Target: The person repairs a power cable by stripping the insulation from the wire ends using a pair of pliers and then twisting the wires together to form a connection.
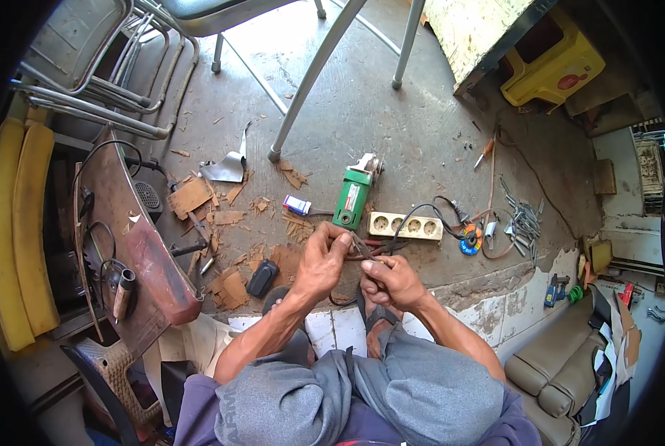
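Over our grey trousers (288, 394), of soft, creased cloth, our left grip (320, 260) is closed to a pinch on one end of a slim piece (364, 249), and our right grip (395, 281) is curled shut round its other end. The piece, dark and narrow, sits between our fingertips above the floor; we cannot tell its exact kind. To handle it well, we should brace our forearms on our knees, pinch lightly near the work and hold any sharp end away from our thumbs.

Just beyond lie the pale, hard, oblong power strip (405, 225) and the green grinder (352, 197), its casing a smooth rounded barrel. To the left, ragged brown scraps (191, 195) look dry and flaky near a bent, shiny metal sheet (228, 167). Right, thin grey bolts (524, 219) make a loose heap. Farthest stands a yellow stool (555, 67).
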A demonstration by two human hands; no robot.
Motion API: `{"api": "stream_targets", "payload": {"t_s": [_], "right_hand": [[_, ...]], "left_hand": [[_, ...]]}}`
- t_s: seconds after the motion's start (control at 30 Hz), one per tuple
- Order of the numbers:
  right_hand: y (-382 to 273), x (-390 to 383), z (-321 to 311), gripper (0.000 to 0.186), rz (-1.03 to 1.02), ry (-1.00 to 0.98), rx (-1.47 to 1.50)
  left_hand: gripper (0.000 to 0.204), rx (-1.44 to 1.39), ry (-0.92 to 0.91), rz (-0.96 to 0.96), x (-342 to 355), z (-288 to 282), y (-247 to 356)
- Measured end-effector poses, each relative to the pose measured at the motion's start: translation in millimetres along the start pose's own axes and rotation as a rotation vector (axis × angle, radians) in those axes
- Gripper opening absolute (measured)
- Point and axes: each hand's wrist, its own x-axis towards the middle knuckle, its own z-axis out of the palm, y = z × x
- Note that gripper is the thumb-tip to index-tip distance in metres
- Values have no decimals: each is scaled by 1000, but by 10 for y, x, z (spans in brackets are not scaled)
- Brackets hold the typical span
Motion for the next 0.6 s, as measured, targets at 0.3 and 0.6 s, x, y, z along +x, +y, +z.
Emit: {"api": "stream_targets", "payload": {"t_s": [0.3, 0.6], "right_hand": [[220, 53, -66, 12, -837, 656, -1635], [215, 137, -86, 25, -655, 310, -758]], "left_hand": [[25, 98, 7, -98, 43, 32, -55], [20, -119, -48, 13, 61, 1, -135]]}}
